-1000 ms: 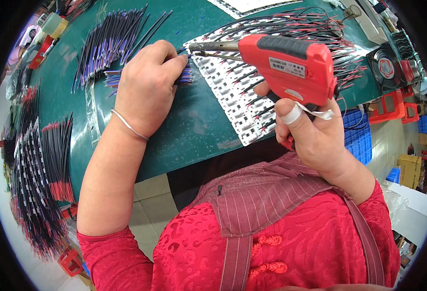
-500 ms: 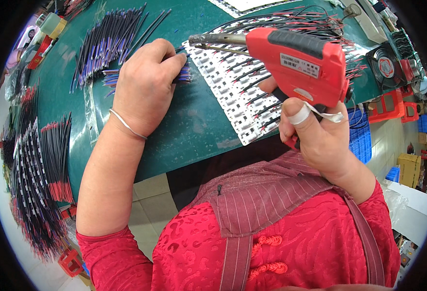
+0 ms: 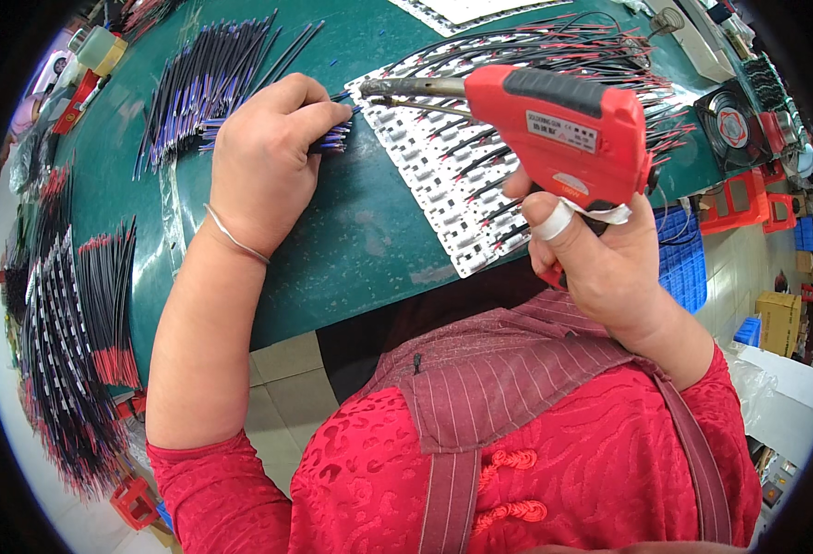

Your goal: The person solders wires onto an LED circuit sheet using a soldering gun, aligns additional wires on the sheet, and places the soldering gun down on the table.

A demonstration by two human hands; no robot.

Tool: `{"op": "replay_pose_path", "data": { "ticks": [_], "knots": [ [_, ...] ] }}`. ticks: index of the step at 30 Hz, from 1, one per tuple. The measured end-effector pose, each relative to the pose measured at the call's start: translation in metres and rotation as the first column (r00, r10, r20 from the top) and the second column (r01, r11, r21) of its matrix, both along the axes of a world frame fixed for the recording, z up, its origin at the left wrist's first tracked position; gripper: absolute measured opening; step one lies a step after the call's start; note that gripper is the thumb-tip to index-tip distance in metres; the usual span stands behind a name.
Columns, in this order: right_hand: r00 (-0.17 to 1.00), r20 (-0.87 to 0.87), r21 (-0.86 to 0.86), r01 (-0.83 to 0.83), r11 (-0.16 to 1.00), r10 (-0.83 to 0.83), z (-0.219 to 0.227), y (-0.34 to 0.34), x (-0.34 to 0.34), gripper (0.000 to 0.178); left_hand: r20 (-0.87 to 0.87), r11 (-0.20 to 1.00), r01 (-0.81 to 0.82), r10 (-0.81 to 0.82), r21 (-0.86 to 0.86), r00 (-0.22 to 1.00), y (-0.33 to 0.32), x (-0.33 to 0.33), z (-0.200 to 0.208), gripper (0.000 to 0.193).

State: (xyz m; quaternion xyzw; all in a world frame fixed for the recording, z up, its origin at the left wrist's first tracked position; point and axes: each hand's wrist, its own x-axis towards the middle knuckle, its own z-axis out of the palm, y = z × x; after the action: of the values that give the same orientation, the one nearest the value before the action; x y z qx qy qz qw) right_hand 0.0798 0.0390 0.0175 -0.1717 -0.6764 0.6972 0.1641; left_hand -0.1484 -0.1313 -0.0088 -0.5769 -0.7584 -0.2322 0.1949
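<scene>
My left hand (image 3: 271, 148) is closed around a small bundle of blue and black wires (image 3: 333, 138), whose ends stick out on both sides of the fist. Wrapped round the grip of a red and black soldering gun (image 3: 554, 103) is my right hand (image 3: 609, 272), with white tape on its thumb. The gun's metal tip points left, close to my left fingers and the upper left edge of a white circuit board panel (image 3: 422, 189). Rows of black wires with red ends (image 3: 517, 46) lie across that panel. Whether the tip touches a wire cannot be made out.
A pile of blue and black wires (image 3: 208, 83) lies on the green table (image 3: 360, 240) beyond my left hand. More wire bundles (image 3: 106, 305) hang at the left edge. A small fan (image 3: 731, 127) and a solder coil (image 3: 668, 20) stand at the right; blue crates (image 3: 683, 263) sit below.
My left hand has shifted slightly left with the wires. The soldering gun in my right hand has also moved a little left and down.
</scene>
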Motion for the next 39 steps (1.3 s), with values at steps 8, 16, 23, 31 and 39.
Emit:
{"op": "replay_pose_path", "data": {
  "ticks": [8, 16, 23, 31, 39],
  "knots": [
    [0.999, 0.041, 0.008, -0.029, 1.0, 0.028, 0.0041, -0.0017, -0.0031, 0.025, 0.06, 0.999, 0.034, -0.034, -0.009, 0.998, -0.0025, -0.0054, -0.0029, 0.043],
    [0.999, 0.042, 0.026, -0.015, 1.0, 0.014, -0.0002, -0.0024, -0.0003, 0.024, 0.029, 0.999, 0.034, -0.033, -0.02, 0.999, -0.0024, -0.0026, -0.0012, 0.041],
    [1.0, -0.012, 0.004, 0.012, 1.0, -0.011, 0.0005, -0.0049, -0.0015, 0.026, -0.012, 0.999, 0.042, -0.043, -0.014, 0.999, -0.0013, -0.0029, -0.0009, 0.039],
    [0.999, -0.014, -0.005, -0.031, 1.0, 0.031, 0.0006, -0.0018, -0.0041, 0.025, -0.028, 0.999, 0.04, -0.041, -0.024, 0.999, -0.0015, -0.0028, -0.001, 0.038],
    [1.0, -0.014, -0.004, 0.005, 1.0, -0.005, 0.0012, -0.0055, -0.0071, 0.025, -0.051, 0.998, 0.049, -0.05, -0.027, 0.997, -0.001, -0.003, -0.0005, 0.038]
  ]
}}
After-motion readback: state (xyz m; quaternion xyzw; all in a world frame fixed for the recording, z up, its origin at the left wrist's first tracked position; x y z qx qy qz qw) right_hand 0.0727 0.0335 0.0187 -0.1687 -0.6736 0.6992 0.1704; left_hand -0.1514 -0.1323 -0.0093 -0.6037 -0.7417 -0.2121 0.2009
